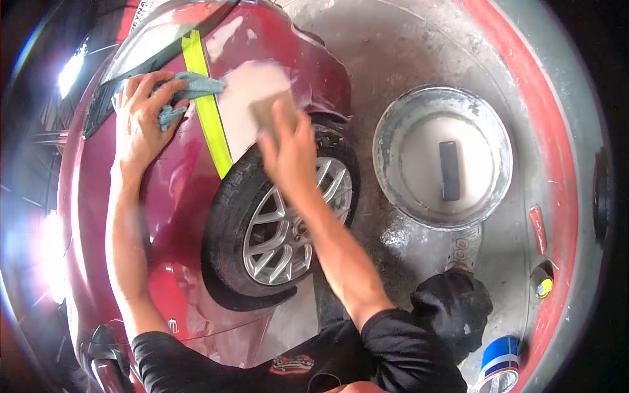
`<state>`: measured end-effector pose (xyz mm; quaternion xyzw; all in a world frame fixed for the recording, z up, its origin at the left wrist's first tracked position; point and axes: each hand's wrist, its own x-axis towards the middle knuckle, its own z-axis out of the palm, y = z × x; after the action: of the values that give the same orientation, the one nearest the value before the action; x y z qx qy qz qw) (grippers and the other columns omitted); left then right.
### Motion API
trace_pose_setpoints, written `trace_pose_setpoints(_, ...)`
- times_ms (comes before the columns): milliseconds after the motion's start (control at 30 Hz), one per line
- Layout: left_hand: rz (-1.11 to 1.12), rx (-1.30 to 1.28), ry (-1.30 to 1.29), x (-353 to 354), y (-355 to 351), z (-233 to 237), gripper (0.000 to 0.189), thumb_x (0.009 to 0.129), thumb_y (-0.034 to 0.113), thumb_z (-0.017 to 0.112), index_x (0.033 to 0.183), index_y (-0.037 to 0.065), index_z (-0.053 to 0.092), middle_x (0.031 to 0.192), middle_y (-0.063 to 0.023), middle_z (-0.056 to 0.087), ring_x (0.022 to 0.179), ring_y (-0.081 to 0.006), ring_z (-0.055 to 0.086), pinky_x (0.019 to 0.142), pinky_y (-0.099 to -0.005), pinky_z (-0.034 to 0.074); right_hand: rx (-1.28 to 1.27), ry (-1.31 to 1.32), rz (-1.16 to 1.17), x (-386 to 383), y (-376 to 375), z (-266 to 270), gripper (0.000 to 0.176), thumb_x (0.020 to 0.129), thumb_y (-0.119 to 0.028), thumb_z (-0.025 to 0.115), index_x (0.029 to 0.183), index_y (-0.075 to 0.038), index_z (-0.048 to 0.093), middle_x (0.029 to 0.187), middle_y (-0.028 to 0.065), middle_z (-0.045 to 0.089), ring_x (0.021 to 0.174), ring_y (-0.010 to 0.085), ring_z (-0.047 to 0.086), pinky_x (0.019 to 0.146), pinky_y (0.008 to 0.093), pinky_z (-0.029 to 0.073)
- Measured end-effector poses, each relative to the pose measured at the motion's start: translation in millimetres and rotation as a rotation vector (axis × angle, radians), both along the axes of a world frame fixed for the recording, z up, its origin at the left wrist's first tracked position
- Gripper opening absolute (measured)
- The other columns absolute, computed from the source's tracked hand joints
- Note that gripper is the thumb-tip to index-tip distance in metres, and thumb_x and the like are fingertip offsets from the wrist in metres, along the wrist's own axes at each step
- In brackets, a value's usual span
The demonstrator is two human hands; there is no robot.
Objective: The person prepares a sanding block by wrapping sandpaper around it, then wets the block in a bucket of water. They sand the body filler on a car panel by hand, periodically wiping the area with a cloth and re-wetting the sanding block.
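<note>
My left hand [139, 118] rests on the dark red car panel [173, 203], its fingers curled over a wet teal cloth [200, 85]. My right hand [293, 157] grips a tan sanding block [263, 112], pressed flat against a pale filler patch [239, 82] above the wheel arch; hand and block are blurred by motion. Between the two hands, a strip of yellow-green masking tape [211, 124] runs down the body to the tyre [226, 223]. The silver alloy rim [282, 255] shows just below my right forearm.
On the floor to the right stands a metal basin [386, 190] of milky water, with a dark rectangular block [449, 170] in it. Farther right lie a red-handled tool [538, 229] and a tape measure [543, 286]. A blue can [501, 357] is near my knee.
</note>
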<state>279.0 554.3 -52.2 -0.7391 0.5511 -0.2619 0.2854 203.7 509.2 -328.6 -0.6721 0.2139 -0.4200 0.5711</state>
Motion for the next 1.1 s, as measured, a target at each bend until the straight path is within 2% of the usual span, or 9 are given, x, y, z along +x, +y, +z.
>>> trace_pose_setpoints(100,-0.021,0.016,-0.011,2.7,-1.1,-1.2,0.033,0.082,0.018,0.081,0.114,0.016,0.075,0.125,-0.0039,0.068,0.117,-0.0294,0.059,0.094,-0.0460,0.046,0.015,-0.109,0.111,-20.3,15.4,-0.4,0.076,0.088,-0.028,0.078,0.156,-0.011,0.046,0.142,0.0390,0.044,0.122,0.0545,0.053,0.107,0.0573,0.045)
trace_pose_setpoints(267,-0.045,0.014,-0.004,2.1,1.8,1.7,0.034,0.082,0.013,0.079,0.115,0.016,0.074,0.127,-0.0041,0.068,0.118,-0.0301,0.059,0.096,-0.0461,0.046,0.238,0.002,0.124,39.6,-62.9,-7.1,0.063,0.095,-0.025,0.071,0.148,0.000,0.049,0.130,0.0379,0.052,0.118,0.0512,0.055,0.100,0.0528,0.048)
trace_pose_setpoints(500,-0.016,0.026,0.008,2.9,1.4,0.5,0.037,0.079,0.010,0.079,0.115,0.016,0.074,0.127,-0.0032,0.067,0.117,-0.0294,0.059,0.094,-0.0451,0.045,0.041,-0.040,0.104,-17.2,9.7,-15.2,0.068,0.093,-0.027,0.074,0.152,-0.006,0.048,0.140,0.0372,0.046,0.123,0.0524,0.054,0.098,0.0568,0.050)
trace_pose_setpoints(633,0.001,0.019,0.007,3.0,3.0,1.1,0.038,0.079,0.012,0.079,0.117,0.016,0.073,0.130,-0.0041,0.066,0.119,-0.0306,0.058,0.096,-0.0457,0.045,0.205,0.044,0.064,26.4,-45.7,-29.6,0.066,0.097,-0.031,0.069,0.152,-0.003,0.047,0.131,0.0347,0.051,0.116,0.0507,0.056,0.095,0.0557,0.050)
trace_pose_setpoints(733,-0.010,0.025,0.003,2.5,2.9,2.0,0.039,0.079,0.015,0.081,0.117,0.016,0.074,0.130,-0.0039,0.066,0.120,-0.0308,0.058,0.096,-0.0464,0.045,0.163,0.052,0.052,14.3,-27.0,-20.4,0.066,0.097,-0.030,0.069,0.151,0.001,0.046,0.129,0.0356,0.051,0.115,0.0511,0.056,0.096,0.0554,0.049)
trace_pose_setpoints(900,-0.019,0.049,0.025,0.4,-0.3,2.3,0.062,0.068,0.048,0.090,0.115,0.011,0.075,0.128,-0.0064,0.066,0.122,-0.0300,0.057,0.100,-0.0489,0.044,0.167,-0.013,0.061,4.4,-9.4,-26.9,0.065,0.095,-0.030,0.072,0.151,-0.004,0.050,0.131,0.0368,0.051,0.118,0.0528,0.056,0.099,0.0549,0.049)
trace_pose_setpoints(1000,-0.043,0.067,0.009,-3.4,-0.6,4.3,0.067,0.069,0.058,0.086,0.115,0.011,0.075,0.127,-0.0072,0.066,0.123,-0.0304,0.056,0.101,-0.0492,0.042,0.246,0.108,0.094,51.3,-69.8,-39.6,0.066,0.097,-0.035,0.068,0.152,-0.003,0.049,0.127,0.0366,0.054,0.116,0.0527,0.057,0.098,0.0543,0.049)
trace_pose_setpoints(1033,-0.054,0.066,0.023,-2.9,-0.6,5.2,0.062,0.078,0.059,0.080,0.116,0.010,0.075,0.127,-0.0082,0.066,0.122,-0.0302,0.056,0.101,-0.0493,0.041,0.209,0.142,0.106,57.9,-80.3,-40.1,0.068,0.098,-0.038,0.066,0.152,-0.002,0.048,0.125,0.0359,0.056,0.113,0.0523,0.058,0.097,0.0531,0.050)
trace_pose_setpoints(1100,-0.047,0.033,0.008,1.3,-0.5,3.3,0.050,0.084,0.050,0.078,0.115,0.011,0.075,0.127,-0.0079,0.066,0.120,-0.0300,0.056,0.100,-0.0482,0.041,0.204,0.120,0.047,60.7,-74.4,-44.6,0.068,0.098,-0.038,0.066,0.152,-0.001,0.048,0.124,0.0362,0.056,0.112,0.0518,0.059,0.097,0.0526,0.050)
